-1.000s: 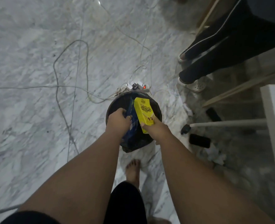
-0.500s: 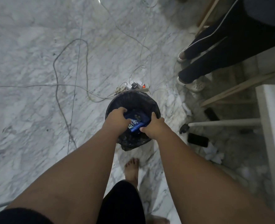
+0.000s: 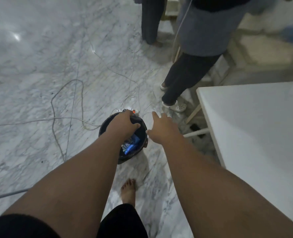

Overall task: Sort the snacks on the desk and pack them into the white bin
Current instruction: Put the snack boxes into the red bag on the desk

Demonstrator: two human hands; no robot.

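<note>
I'm looking down on a pale marble floor with grey veins. It is glossy enough to throw back a soft patch of light at upper left, though the room is dim. Thin cables loop loosely over it and gather at a white power strip with a red-lit switch. A white surface stands on the right, with a white rail below its near corner. Past it I make out pale furniture, too blurred to name. One bystander in dark trousers wears white clogs. Another bystander stands barefoot.
</note>
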